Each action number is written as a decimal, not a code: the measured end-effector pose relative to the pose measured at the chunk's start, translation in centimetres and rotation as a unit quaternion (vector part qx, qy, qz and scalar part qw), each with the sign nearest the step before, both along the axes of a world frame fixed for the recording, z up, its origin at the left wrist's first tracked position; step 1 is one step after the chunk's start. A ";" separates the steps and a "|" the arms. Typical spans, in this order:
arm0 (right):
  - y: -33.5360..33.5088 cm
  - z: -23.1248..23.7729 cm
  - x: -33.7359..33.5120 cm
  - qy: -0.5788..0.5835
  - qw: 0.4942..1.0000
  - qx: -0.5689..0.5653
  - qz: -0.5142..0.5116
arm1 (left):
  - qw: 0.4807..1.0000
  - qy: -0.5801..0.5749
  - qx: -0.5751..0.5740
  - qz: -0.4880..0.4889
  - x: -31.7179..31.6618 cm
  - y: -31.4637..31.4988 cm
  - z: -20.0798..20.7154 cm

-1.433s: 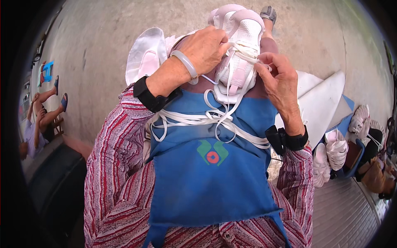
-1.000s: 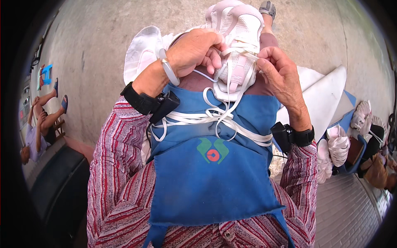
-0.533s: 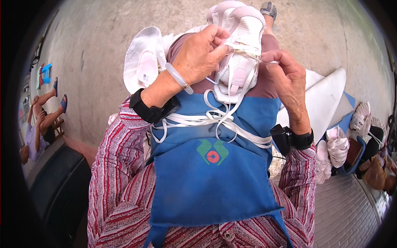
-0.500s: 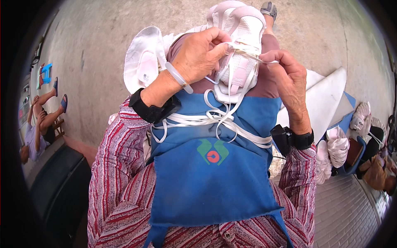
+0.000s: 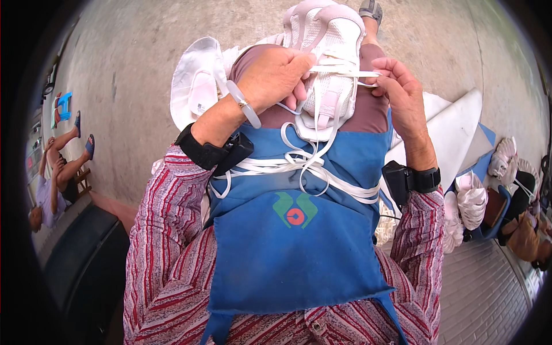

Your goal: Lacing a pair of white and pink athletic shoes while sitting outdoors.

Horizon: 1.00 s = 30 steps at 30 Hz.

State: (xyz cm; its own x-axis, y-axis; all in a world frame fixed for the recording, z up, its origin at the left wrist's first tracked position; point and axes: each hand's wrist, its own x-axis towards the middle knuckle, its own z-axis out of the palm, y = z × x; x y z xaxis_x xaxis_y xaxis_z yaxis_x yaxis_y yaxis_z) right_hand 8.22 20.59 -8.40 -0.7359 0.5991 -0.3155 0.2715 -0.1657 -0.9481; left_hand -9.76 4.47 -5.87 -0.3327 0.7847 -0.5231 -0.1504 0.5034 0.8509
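Observation:
A white mesh shoe upper (image 5: 336,40) with pale pink trim lies across my lap, its pink tongue (image 5: 328,112) toward me. My left hand (image 5: 276,77) is closed on the upper's left edge; part of its grip is hidden behind the thumb and fingers. Between finger and thumb, my right hand (image 5: 399,89) pinches a flat white shoelace (image 5: 365,73), drawn out to the right from the lacing rows. Several more loose white laces (image 5: 310,164) lie looped over my blue apron (image 5: 293,259).
Another white upper with a pink patch (image 5: 201,86) rests beside my left forearm. White sheet material (image 5: 454,126) stands at the right, with several white shoe uppers (image 5: 471,198) beyond it. A seated person (image 5: 54,178) is at far left, near a blue stool (image 5: 64,103).
My right hand has moved slightly up and right, pulling the lace straighter across the upper. My left hand has shifted a little left and down, from the lacing to the upper's edge.

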 end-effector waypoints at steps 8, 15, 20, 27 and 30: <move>-4.3 2.9 2.5 -0.080 0.980 0.182 0.006 | 0.997 0.073 -0.021 -0.016 -0.1 0.2 0.4; -8.0 2.2 0.9 -0.125 0.886 0.430 0.118 | 0.997 0.075 -0.025 -0.014 0.2 0.4 0.6; -8.6 1.5 0.6 -0.122 0.870 0.470 0.089 | 0.991 0.121 -0.015 -0.046 0.2 0.3 0.6; -8.5 1.8 0.4 -0.108 0.926 0.349 0.095 | 0.992 0.115 -0.016 -0.042 0.3 0.5 0.2; -8.3 3.3 0.7 -0.096 0.960 0.215 0.150 | 0.992 0.121 -0.023 -0.040 0.4 0.5 0.2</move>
